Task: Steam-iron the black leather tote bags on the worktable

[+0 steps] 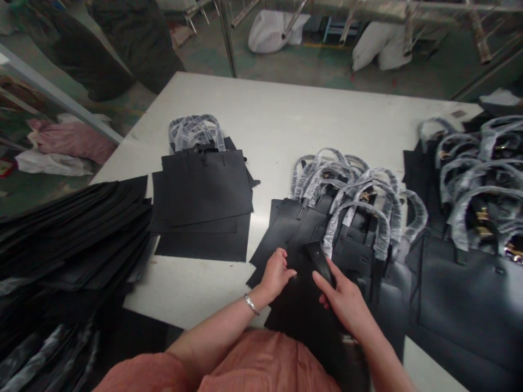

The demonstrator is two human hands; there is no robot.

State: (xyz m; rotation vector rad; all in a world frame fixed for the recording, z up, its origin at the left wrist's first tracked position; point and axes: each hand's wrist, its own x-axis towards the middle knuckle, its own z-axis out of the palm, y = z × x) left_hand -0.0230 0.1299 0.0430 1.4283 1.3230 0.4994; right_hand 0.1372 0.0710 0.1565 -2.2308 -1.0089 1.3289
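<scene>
My right hand point(343, 294) is closed on a black leather strap point(316, 256), whose folded end rises above the thumb. A dark length hangs below the wrist, with a small metal piece point(349, 339) on it. Beside it, my left hand point(277, 275) has curled fingers and its thumb pointing right, over dark leather; whatever it pinches is hidden. Under and behind both hands lie black bag panels point(300, 220) with handles wrapped in clear plastic point(359, 209). Black on black, the edges between the pieces are hard to make out.
Left of my hands is a smaller stack of black panels point(204, 185) with wrapped handles. A thick fanned pile of black pieces point(73, 234) fills the left edge. More handled panels point(469, 294) cover the right of the white table point(261, 114). Sacks point(269, 32) stand beyond it.
</scene>
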